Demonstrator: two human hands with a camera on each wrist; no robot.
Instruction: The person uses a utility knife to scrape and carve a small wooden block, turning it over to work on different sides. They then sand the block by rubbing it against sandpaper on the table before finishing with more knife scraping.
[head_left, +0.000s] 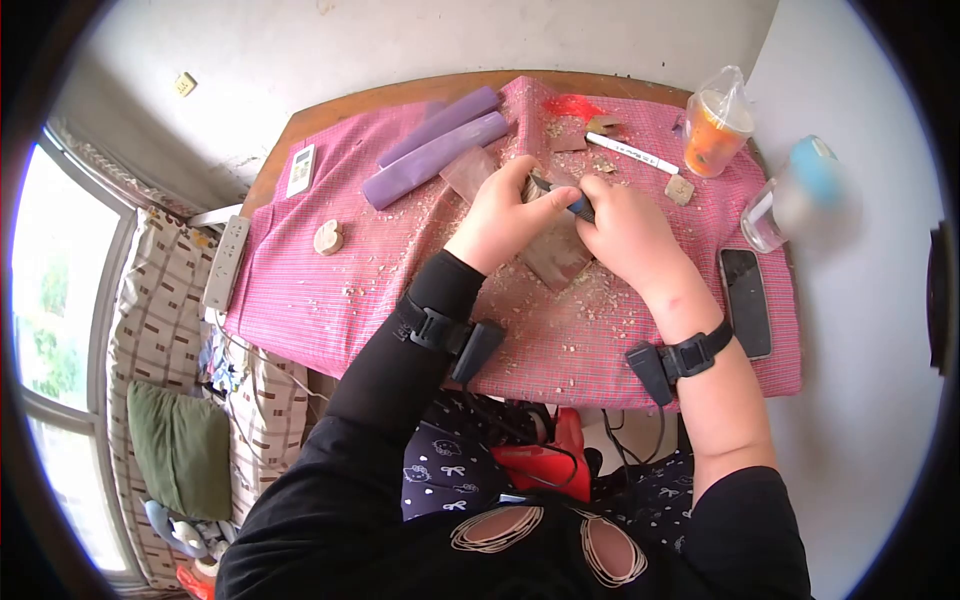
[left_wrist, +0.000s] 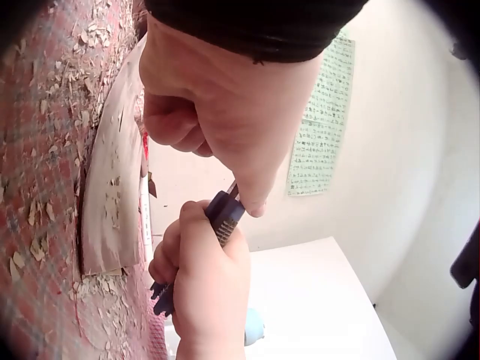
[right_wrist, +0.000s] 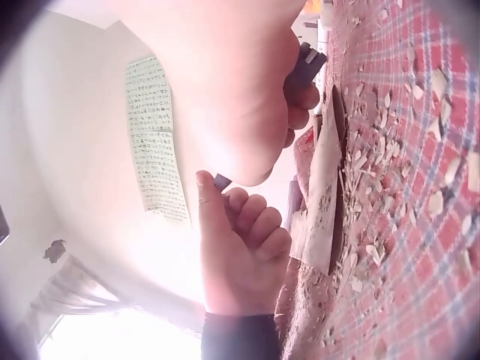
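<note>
My right hand (head_left: 630,225) grips a dark blue utility knife (left_wrist: 225,214) by its ribbed handle, with the blade end toward my left hand (head_left: 515,215). The left fingers are curled in around a small pale piece (head_left: 531,190), mostly hidden by them; I cannot tell its full shape. At the knife's front end rests the left thumb (left_wrist: 257,204). Both hands meet above a brown, dusty sheet (head_left: 556,258), which curves up a little from the cloth in the left wrist view. Pale shavings (right_wrist: 436,124) lie scattered around it.
Two purple rolls (head_left: 435,160), a white marker (head_left: 632,153) and a wooden block (head_left: 679,190) lie beyond the hands. To the right are a cup with orange contents (head_left: 715,135), a blue-topped bottle (head_left: 768,215) and a phone (head_left: 746,300). A pale round piece (head_left: 328,237) sits left.
</note>
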